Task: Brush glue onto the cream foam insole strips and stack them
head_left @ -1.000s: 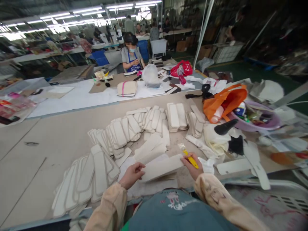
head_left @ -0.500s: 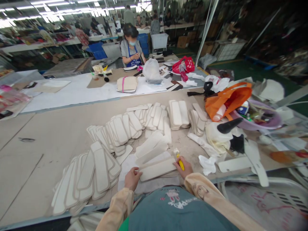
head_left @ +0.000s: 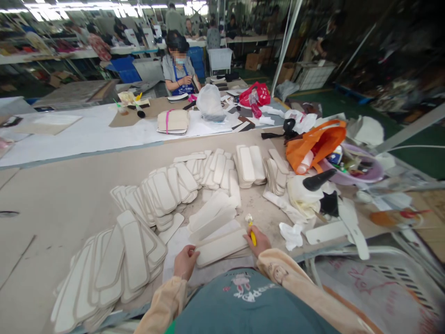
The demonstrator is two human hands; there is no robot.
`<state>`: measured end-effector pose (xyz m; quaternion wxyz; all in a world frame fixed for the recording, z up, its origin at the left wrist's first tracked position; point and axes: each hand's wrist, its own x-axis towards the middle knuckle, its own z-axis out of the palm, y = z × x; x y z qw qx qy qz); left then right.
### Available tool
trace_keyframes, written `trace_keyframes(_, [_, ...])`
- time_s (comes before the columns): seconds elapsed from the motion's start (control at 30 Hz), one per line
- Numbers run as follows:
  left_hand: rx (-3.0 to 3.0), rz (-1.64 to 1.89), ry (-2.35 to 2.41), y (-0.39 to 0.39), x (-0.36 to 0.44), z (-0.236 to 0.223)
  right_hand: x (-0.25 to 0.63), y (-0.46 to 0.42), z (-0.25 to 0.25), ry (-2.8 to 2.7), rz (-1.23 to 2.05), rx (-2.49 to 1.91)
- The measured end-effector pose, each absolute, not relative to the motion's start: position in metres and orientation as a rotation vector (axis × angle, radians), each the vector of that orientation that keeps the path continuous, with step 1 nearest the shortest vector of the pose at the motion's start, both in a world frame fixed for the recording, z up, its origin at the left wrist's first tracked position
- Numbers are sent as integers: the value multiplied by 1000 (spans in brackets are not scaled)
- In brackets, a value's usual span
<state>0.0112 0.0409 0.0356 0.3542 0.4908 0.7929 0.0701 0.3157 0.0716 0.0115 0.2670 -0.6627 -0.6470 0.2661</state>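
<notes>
A long pale panel (head_left: 222, 248) with rounded corners lies in front of me over other panels and white paper. My left hand (head_left: 186, 262) pinches its left end between thumb and fingers. At its right end, my right hand (head_left: 257, 240) grips a yellow-handled brush (head_left: 253, 237) with a whitish, clotted tip. Fingers of that hand also touch the panel's edge. Just beyond lie a few loose panels (head_left: 212, 215), overlapping at a slant. To the left, a fanned pile of similar panels (head_left: 130, 250) reaches the table's front edge.
More fanned panels (head_left: 163, 190) and upright-looking stacks (head_left: 250, 164) curve across the table's middle. At right are crumpled white paper (head_left: 291, 235), an orange bag (head_left: 318, 144) and a purple basin (head_left: 368, 174). A masked co-worker (head_left: 181, 69) sits across the far table.
The view has swung slightly right, so the table's contents appear further left. Both hands keep their places at the panel's ends, and the brush stays in my right hand.
</notes>
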Motion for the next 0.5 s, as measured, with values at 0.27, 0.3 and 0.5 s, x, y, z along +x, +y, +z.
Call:
trace_keyframes(0.27, [1297,150,2033,44,9,36,316,72,4,-1786,660,-1822])
trace_keyframes(0.3, [1299,145,2032,44,8,36,316,72,3,-1784,657,-1828])
trace_keyframes(0.5, [1294,123,2016,46,9,40,315,72,0,-1755,647,-1852])
